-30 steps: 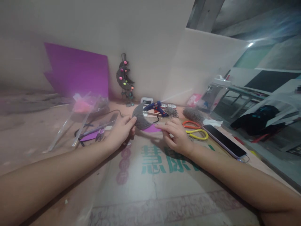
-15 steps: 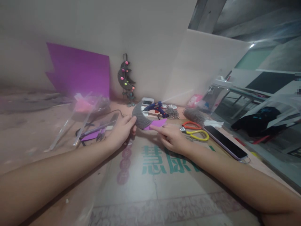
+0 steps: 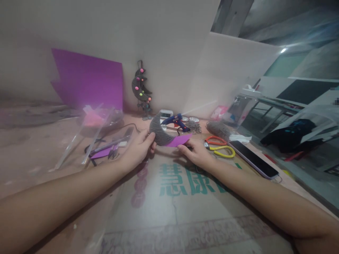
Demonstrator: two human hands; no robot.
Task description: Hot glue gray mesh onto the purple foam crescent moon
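Observation:
Both hands hold one crescent-shaped piece [image 3: 161, 133] above the table: its upper part is wrapped in grey yarn, its lower tip is bare purple. My left hand [image 3: 137, 150] pinches the grey wrapped edge with thumb and fingers. My right hand [image 3: 197, 153] grips the purple tip from below, fingers curled. A finished dark crescent ornament [image 3: 141, 88] with coloured dots leans against the back wall.
A blue glue gun [image 3: 176, 121] lies just behind the piece. Orange and yellow-handled scissors [image 3: 219, 146] and a dark phone [image 3: 251, 158] lie at the right. A purple sheet [image 3: 88, 83] leans on the wall; clear bags and tools sit at the left [image 3: 100, 135].
My right hand went from touching the purple tip with stretched fingers to closing on it from below. The crescent lifted slightly. My left hand kept its grip.

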